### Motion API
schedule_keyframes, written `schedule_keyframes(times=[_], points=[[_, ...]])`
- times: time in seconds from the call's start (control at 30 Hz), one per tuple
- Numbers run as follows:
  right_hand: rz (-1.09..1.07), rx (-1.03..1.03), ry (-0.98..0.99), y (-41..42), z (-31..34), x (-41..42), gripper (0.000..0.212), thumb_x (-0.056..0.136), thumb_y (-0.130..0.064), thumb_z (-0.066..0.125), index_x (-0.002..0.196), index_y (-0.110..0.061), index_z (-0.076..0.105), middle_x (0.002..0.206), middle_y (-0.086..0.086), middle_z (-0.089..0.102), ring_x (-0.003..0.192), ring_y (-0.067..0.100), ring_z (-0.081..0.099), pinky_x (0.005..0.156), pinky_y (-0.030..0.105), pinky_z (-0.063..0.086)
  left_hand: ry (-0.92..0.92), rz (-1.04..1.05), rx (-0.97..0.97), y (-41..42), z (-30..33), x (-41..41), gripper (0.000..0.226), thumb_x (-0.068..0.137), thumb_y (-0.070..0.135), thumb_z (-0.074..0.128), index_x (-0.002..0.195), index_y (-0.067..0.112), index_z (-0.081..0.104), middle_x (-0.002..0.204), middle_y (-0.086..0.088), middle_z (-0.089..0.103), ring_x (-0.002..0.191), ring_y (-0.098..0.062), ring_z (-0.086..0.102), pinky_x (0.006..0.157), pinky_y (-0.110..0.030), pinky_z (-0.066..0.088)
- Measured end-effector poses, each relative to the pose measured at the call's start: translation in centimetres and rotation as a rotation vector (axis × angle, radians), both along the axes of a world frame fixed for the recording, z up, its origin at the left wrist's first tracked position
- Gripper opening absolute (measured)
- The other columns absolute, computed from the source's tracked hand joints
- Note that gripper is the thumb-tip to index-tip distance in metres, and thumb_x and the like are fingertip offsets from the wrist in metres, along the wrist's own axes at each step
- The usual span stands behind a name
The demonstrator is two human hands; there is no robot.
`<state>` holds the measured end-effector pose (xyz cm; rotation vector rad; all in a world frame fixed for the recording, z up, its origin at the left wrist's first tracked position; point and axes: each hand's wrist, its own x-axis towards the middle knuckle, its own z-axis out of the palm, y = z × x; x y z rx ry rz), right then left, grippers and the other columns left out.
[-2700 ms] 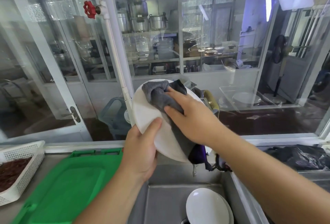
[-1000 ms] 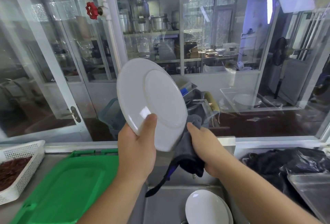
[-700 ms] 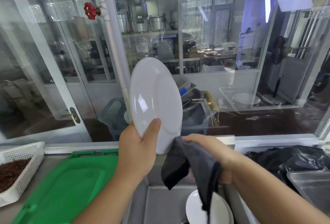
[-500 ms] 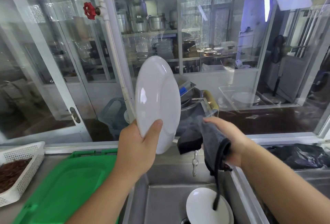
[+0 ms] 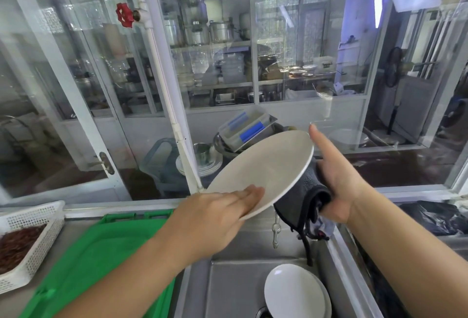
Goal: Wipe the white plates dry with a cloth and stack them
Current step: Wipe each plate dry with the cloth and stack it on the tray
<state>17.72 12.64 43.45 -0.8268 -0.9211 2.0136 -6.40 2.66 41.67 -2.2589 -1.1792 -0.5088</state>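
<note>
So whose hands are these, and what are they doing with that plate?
A camera worn on a person's head took this picture, so you see their own two arms. The left hand holds a round white plate tilted above a metal sink. The right hand touches the plate's far edge and holds a dark grey cloth under it. More white plates lie in the sink. Left of it sit a green plastic tray and a white plastic basket.

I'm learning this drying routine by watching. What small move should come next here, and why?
Probably rub the dark cloth across the underside of the held plate. The cloth sits bunched beneath the tilted plate in the right hand, while the left hand steadies its near rim with fingers on top.
</note>
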Motion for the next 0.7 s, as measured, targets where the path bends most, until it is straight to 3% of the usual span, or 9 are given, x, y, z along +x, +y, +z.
schedule_keyframes(times=[0.17,0.23,0.3,0.33,0.37,0.43,0.5,0.6,0.7], points=[[-0.059,-0.024,-0.023,0.4,-1.6,0.2,0.049,0.066,-0.048,0.077,0.086,-0.003,0.084,0.096,0.024,0.078,0.076,0.038,0.078,0.060,0.045,0.062,0.108,-0.045,-0.065,0.3,0.2,0.0,0.066,0.075,0.019,0.090,0.139,0.020,0.071,0.134,0.007,0.074,0.096,-0.010,0.079,0.056,-0.027,0.062],[-0.110,-0.042,0.002,0.3,-2.4,0.3,0.048,0.069,-0.042,0.075,0.095,-0.002,0.083,0.100,0.025,0.077,0.078,0.038,0.077,0.062,0.046,0.062,0.095,-0.054,-0.108,0.5,0.1,-0.1,0.066,0.075,0.018,0.090,0.138,0.020,0.072,0.136,0.007,0.073,0.105,-0.009,0.077,0.066,-0.027,0.065],[-0.148,-0.055,0.041,0.3,-3.4,0.2,0.055,0.078,-0.042,0.069,0.115,-0.003,0.077,0.112,0.026,0.075,0.086,0.039,0.076,0.068,0.047,0.062,0.046,-0.036,-0.202,0.8,0.0,0.0,0.070,0.078,0.014,0.088,0.144,0.022,0.067,0.146,0.006,0.066,0.119,-0.012,0.073,0.088,-0.032,0.065],[-0.168,-0.060,0.068,0.3,-3.8,0.1,0.055,0.080,-0.043,0.066,0.118,-0.004,0.075,0.113,0.026,0.075,0.086,0.039,0.076,0.069,0.047,0.063,0.004,-0.023,-0.273,0.9,-0.2,-0.1,0.073,0.083,0.013,0.082,0.151,0.026,0.059,0.155,0.009,0.058,0.131,-0.011,0.065,0.107,-0.033,0.056],[-0.191,-0.064,0.095,0.3,-4.2,0.2,0.054,0.080,-0.042,0.065,0.118,-0.005,0.075,0.112,0.025,0.076,0.086,0.039,0.076,0.070,0.048,0.063,-0.057,-0.014,-0.350,1.1,-0.3,-0.2,0.075,0.091,0.013,0.074,0.158,0.033,0.049,0.163,0.016,0.045,0.145,-0.007,0.051,0.123,-0.029,0.038],[-0.214,-0.051,0.141,0.4,-4.9,0.4,0.055,0.074,-0.040,0.066,0.117,-0.007,0.076,0.119,0.025,0.074,0.096,0.041,0.074,0.088,0.053,0.061,-0.166,0.003,-0.560,1.4,-0.4,-0.9,0.075,0.100,0.019,0.061,0.162,0.048,0.031,0.166,0.034,0.021,0.155,0.010,0.019,0.126,-0.013,0.005],[-0.217,-0.038,0.173,0.5,-5.5,0.8,0.059,0.071,-0.040,0.065,0.122,-0.011,0.076,0.127,0.023,0.072,0.108,0.043,0.069,0.109,0.058,0.048,-0.250,-0.031,-0.689,1.3,-0.2,-1.6,0.076,0.097,0.024,0.059,0.159,0.056,0.029,0.162,0.045,0.017,0.152,0.020,0.006,0.121,-0.005,-0.001],[-0.227,-0.050,0.185,0.7,-6.3,1.5,0.063,0.067,-0.042,0.066,0.122,-0.012,0.074,0.118,0.019,0.074,0.100,0.040,0.071,0.108,0.057,0.047,-0.676,-0.007,-0.771,1.0,-0.1,-2.3,0.077,0.096,0.011,0.049,0.146,0.069,0.045,0.157,0.043,0.035,0.149,0.020,0.020,0.121,-0.008,0.015],[-0.234,-0.062,0.177,0.8,-7.0,2.2,0.049,0.077,-0.043,0.060,0.114,-0.014,0.075,0.110,0.018,0.075,0.089,0.038,0.074,0.098,0.054,0.052,-1.291,0.189,-0.574,2.2,-0.6,-1.2,0.057,0.106,0.009,0.051,0.140,0.053,0.058,0.145,0.029,0.056,0.134,0.009,0.049,0.118,-0.030,0.037]])
